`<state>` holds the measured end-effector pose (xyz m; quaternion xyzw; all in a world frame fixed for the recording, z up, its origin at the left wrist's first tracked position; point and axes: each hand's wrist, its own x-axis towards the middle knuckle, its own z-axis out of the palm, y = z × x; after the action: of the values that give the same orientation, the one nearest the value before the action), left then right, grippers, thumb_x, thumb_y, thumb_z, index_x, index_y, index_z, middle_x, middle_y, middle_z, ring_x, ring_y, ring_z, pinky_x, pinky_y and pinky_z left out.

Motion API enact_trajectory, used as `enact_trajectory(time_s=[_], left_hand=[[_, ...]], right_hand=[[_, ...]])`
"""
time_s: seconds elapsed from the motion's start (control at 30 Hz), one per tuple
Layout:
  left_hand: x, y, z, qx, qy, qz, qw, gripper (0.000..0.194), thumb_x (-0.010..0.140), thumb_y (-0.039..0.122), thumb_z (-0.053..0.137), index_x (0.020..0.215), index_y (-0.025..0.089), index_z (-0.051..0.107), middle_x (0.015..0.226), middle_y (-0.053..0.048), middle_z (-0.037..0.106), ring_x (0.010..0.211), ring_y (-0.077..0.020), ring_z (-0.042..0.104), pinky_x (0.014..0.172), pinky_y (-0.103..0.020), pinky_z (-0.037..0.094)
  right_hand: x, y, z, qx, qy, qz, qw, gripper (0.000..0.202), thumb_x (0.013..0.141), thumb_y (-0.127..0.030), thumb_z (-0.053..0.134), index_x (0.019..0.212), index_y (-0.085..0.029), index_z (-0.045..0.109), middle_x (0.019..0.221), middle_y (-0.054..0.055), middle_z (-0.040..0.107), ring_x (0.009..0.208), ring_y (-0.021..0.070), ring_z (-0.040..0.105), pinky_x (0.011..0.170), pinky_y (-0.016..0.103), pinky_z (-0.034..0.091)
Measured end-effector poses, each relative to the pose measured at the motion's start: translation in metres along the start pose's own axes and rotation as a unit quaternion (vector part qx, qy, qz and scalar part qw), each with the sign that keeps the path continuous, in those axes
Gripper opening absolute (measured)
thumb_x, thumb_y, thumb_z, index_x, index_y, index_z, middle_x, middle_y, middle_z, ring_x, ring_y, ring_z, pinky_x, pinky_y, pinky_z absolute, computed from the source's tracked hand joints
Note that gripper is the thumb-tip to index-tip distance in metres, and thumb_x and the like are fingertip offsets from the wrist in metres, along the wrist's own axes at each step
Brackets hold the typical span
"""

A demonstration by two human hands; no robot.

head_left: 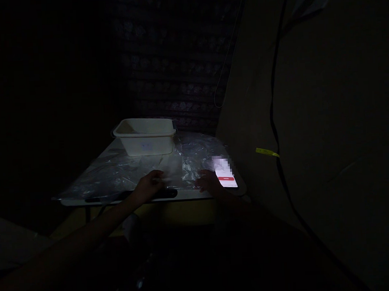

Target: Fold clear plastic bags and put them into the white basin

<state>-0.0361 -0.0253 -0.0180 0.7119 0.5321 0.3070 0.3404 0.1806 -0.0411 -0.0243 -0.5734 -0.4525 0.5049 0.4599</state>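
At the table's (69,202) near edge, both hands (150,185) touch clear plastic (117,171).

Tub (148,143) blocks back left; air above open.

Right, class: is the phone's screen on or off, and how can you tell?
On: the phone beside the right hand shows a bright, glowing display with a red bar.

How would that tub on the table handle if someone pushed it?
The tub looks light for its size, with thin walls. It would probably slide rather than tip, being wide and low. The loose plastic around it might bunch up.
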Motion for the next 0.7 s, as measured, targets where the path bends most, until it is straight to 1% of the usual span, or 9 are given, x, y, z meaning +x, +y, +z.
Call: enact_trajectory(time_s=[0.1, 0.23, 0.3, 0.37, 0.5, 0.6, 0.7], left_hand=[[-0.002, 0.000, 0.001, 0.028, -0.011, 0.005, 1.000, 0.040, 0.056, 0.029, 0.049, 0.092, 0.016, 0.042, 0.087, -0.003, 0.055, 0.061, -0.0121, 0.055, 0.053, -0.023, 0.043], [-0.004, 0.004, 0.000, 0.060, -0.012, 0.015, 0.998, 0.037, 0.057, 0.026, 0.046, 0.092, 0.015, 0.043, 0.088, -0.004, 0.054, 0.058, -0.0101, 0.053, 0.053, -0.022, 0.041], [-0.005, 0.007, -0.002, 0.065, -0.020, 0.021, 0.997, 0.037, 0.057, 0.027, 0.045, 0.092, 0.015, 0.043, 0.083, -0.002, 0.055, 0.056, -0.0095, 0.052, 0.052, -0.022, 0.041], [-0.006, 0.009, -0.003, 0.066, -0.028, 0.026, 0.997, 0.038, 0.057, 0.027, 0.045, 0.093, 0.016, 0.043, 0.073, 0.001, 0.056, 0.054, -0.0096, 0.051, 0.050, -0.021, 0.040], [-0.006, 0.010, -0.007, 0.065, -0.043, 0.014, 0.997, 0.041, 0.056, 0.027, 0.045, 0.095, 0.016, 0.043, 0.056, 0.005, 0.052, 0.050, -0.0101, 0.050, 0.047, -0.021, 0.038], [-0.006, 0.010, -0.008, 0.071, -0.059, -0.002, 0.996, 0.043, 0.056, 0.028, 0.045, 0.097, 0.015, 0.043, 0.052, 0.006, 0.050, 0.047, -0.0100, 0.048, 0.045, -0.020, 0.037], [-0.005, 0.010, -0.012, 0.098, -0.065, -0.002, 0.993, 0.044, 0.057, 0.028, 0.044, 0.098, 0.013, 0.043, 0.053, 0.004, 0.050, 0.047, -0.0103, 0.049, 0.046, -0.021, 0.038]], right_hand=[[-0.001, 0.000, -0.001, -0.004, -0.004, -0.006, 1.000, 0.037, 0.050, -0.006, 0.053, 0.085, -0.013, 0.042, 0.046, -0.006, 0.053, 0.039, 0.0092, 0.052, 0.029, 0.015, 0.038], [0.000, 0.001, -0.003, -0.005, 0.007, -0.024, 1.000, 0.044, 0.050, -0.006, 0.052, 0.092, -0.014, 0.040, 0.046, -0.007, 0.053, 0.038, 0.0083, 0.050, 0.029, 0.015, 0.036], [0.001, 0.002, -0.004, -0.023, 0.010, -0.029, 0.999, 0.045, 0.050, -0.006, 0.051, 0.094, -0.014, 0.040, 0.045, -0.008, 0.053, 0.035, 0.0073, 0.048, 0.027, 0.014, 0.034], [0.002, 0.003, -0.005, -0.044, 0.008, -0.034, 0.998, 0.045, 0.051, -0.007, 0.050, 0.094, -0.014, 0.040, 0.045, -0.008, 0.052, 0.032, 0.0063, 0.046, 0.026, 0.013, 0.032], [0.005, 0.006, -0.004, -0.067, 0.009, -0.038, 0.997, 0.044, 0.052, -0.010, 0.049, 0.095, -0.014, 0.041, 0.045, -0.008, 0.052, 0.032, 0.0064, 0.046, 0.026, 0.014, 0.031], [0.006, 0.007, -0.003, -0.083, 0.012, -0.043, 0.996, 0.045, 0.052, -0.010, 0.049, 0.095, -0.013, 0.041, 0.044, -0.008, 0.051, 0.032, 0.0063, 0.044, 0.026, 0.014, 0.031], [0.005, 0.008, -0.003, -0.095, 0.015, -0.048, 0.994, 0.045, 0.052, -0.011, 0.049, 0.096, -0.014, 0.041, 0.047, -0.008, 0.051, 0.031, 0.0055, 0.043, 0.026, 0.015, 0.031]])
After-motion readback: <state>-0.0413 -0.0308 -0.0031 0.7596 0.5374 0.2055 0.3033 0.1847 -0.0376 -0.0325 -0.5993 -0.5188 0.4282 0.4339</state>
